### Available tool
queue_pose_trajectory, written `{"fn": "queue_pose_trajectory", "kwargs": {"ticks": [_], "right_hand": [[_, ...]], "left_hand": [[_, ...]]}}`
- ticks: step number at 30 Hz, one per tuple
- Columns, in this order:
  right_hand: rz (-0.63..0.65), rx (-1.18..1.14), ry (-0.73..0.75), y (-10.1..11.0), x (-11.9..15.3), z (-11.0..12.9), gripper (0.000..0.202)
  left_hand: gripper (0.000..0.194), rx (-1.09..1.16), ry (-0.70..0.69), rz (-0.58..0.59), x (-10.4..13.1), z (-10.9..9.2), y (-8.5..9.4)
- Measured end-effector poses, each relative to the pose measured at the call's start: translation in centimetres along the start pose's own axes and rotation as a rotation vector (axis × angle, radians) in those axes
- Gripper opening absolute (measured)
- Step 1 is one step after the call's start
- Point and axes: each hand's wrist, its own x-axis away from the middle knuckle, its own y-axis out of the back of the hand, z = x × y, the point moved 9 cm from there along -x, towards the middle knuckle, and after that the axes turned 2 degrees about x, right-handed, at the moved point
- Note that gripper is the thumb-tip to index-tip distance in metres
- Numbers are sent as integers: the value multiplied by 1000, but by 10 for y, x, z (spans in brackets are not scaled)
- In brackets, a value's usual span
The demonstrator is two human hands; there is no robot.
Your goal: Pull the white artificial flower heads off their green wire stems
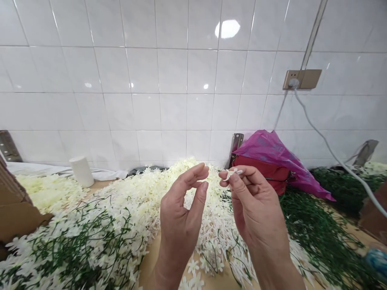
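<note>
Between the thumb and fingers of my right hand [256,201] is a small white artificial flower piece [233,173], pinched near its middle. Facing it, my left hand [184,205] is raised with thumb and fingertips apart and nothing between them. Both hands hover above a heap of pale artificial blossoms [181,171]. Below them lie white flower pieces with thin stems [217,229], and a few loose white flowers [195,278] rest on the tabletop. White flowers on green stems [90,241] are piled at the left.
Green plastic stems [314,229] are heaped at the right. Behind them sits a red bag [273,173] under a purple plastic bag [266,147]. A white cable [326,141] hangs from the wall socket [302,79]. At left stand a white roll [81,172] and a cardboard box [18,201].
</note>
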Motion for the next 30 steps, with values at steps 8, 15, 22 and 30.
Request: {"fn": "queue_pose_trajectory", "kwargs": {"ticks": [8, 15, 22, 30], "right_hand": [[20, 223, 85, 12, 1, 8, 8], [238, 581, -67, 29, 30, -44, 8], [175, 754, -295, 109, 91, -111, 9], [90, 806, -239, 137, 101, -113, 8]], "left_hand": [[14, -175, -49, -47, -6, 1, 6], [18, -406, 34, 306, -10, 42, -4], [9, -875, 302, 694, 59, 132, -33], [13, -690, 193, 562, 124, 137, -7]]}}
